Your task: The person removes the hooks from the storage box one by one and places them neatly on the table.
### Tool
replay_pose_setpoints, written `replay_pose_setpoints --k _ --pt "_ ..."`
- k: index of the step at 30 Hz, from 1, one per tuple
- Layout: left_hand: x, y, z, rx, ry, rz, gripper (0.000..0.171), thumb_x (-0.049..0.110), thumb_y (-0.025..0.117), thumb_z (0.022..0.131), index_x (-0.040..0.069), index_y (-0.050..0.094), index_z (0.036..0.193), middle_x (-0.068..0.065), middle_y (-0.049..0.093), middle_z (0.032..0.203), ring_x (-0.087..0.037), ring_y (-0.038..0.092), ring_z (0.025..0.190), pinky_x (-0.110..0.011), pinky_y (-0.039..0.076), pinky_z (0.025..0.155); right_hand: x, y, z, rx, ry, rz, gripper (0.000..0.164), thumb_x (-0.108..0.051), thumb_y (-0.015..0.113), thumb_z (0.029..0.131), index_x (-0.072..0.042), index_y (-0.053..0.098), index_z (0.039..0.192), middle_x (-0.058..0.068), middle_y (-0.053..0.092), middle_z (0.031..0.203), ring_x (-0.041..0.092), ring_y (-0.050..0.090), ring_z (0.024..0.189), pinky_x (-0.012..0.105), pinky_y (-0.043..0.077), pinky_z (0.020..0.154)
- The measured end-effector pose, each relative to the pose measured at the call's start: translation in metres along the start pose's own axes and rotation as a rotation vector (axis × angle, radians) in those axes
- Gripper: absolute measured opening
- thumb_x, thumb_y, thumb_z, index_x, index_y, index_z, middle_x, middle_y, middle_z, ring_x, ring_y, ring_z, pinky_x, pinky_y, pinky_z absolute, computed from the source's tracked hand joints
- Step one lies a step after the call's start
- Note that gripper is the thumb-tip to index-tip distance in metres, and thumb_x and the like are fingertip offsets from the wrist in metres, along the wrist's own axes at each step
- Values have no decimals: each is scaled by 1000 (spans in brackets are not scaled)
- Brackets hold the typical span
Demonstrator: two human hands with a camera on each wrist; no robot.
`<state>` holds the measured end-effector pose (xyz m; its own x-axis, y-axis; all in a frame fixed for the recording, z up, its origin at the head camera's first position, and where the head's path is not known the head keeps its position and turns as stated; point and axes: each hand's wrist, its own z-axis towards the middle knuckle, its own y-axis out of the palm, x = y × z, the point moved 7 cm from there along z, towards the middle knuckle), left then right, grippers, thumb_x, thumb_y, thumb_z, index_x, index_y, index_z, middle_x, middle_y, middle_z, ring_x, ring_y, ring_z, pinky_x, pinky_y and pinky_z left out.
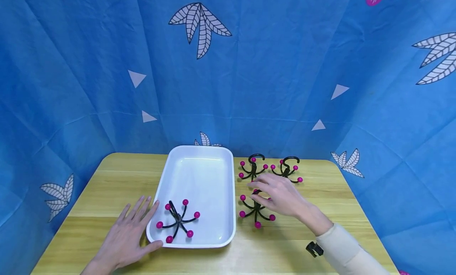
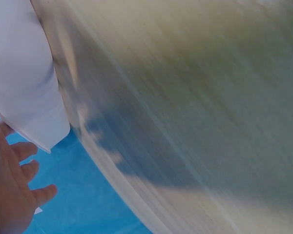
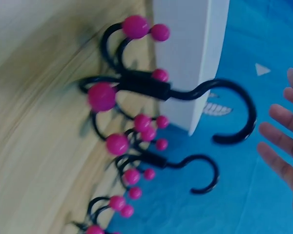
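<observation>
My left hand (image 1: 128, 233) lies spread at the left side of a white tray (image 1: 199, 246), fingers straight, thumb at its near rim. In the left wrist view, the fingers of that hand (image 2: 19, 180) are beside the tray's wall (image 2: 27, 73). A black multi-arm hook (image 1: 179, 219) with pink ball tips lies inside the tray's near end. My right hand (image 1: 279, 193) reaches over a similar hook (image 1: 257, 209) standing right of the tray. The right wrist view shows its fingers (image 3: 283, 139) extended, apart from the curved top of the nearest hook (image 3: 146, 87).
Two more such hooks, one at the back beside the tray (image 1: 253, 170) and another farther right (image 1: 286, 172), stand on the wooden table (image 1: 320, 211). A blue patterned cloth (image 1: 270, 69) hangs behind and at the sides. A small black piece (image 1: 314, 249) is by the right sleeve.
</observation>
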<state>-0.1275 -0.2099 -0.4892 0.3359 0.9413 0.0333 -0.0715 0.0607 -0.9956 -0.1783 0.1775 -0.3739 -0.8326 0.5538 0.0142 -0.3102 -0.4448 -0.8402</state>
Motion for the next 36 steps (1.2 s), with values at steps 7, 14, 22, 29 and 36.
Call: replay_pose_setpoints --k 7,14,22,29,36 --pt "1 -1 -1 -4 -4 -7 110 89 55 83 17 39 164 -18 37 171 -41 31 159 -67 27 128 -23 6 21 -18 -69 -11 33 -31 86 85 -18 78 115 -3 77 105 11 73 90 26 64 76" --pt "1 -1 -1 -6 -2 -8 109 89 55 83 17 40 163 -18 38 170 -42 32 158 -67 27 128 -42 13 38 -47 -97 38 32 -33 84 89 -20 78 117 -5 77 106 7 71 89 18 60 73" --pt "1 0 0 -2 -3 4 110 90 54 83 16 42 163 -18 39 170 -41 33 158 -67 28 128 -61 22 54 -83 -155 1 32 -39 79 94 -23 76 122 -8 74 107 7 70 91 17 59 73" --pt "1 0 0 3 3 3 110 90 55 82 16 42 162 -18 40 170 -42 33 158 -68 29 127 -73 36 64 -115 -195 -20 36 -44 75 96 -24 74 126 -8 73 111 8 70 92 20 59 73" --pt "1 0 1 3 1 9 110 90 55 82 15 43 162 -18 40 169 -42 34 157 -68 30 127 -82 48 73 -129 -221 -4 37 -44 73 98 -25 73 129 -9 72 113 7 70 96 20 60 75"
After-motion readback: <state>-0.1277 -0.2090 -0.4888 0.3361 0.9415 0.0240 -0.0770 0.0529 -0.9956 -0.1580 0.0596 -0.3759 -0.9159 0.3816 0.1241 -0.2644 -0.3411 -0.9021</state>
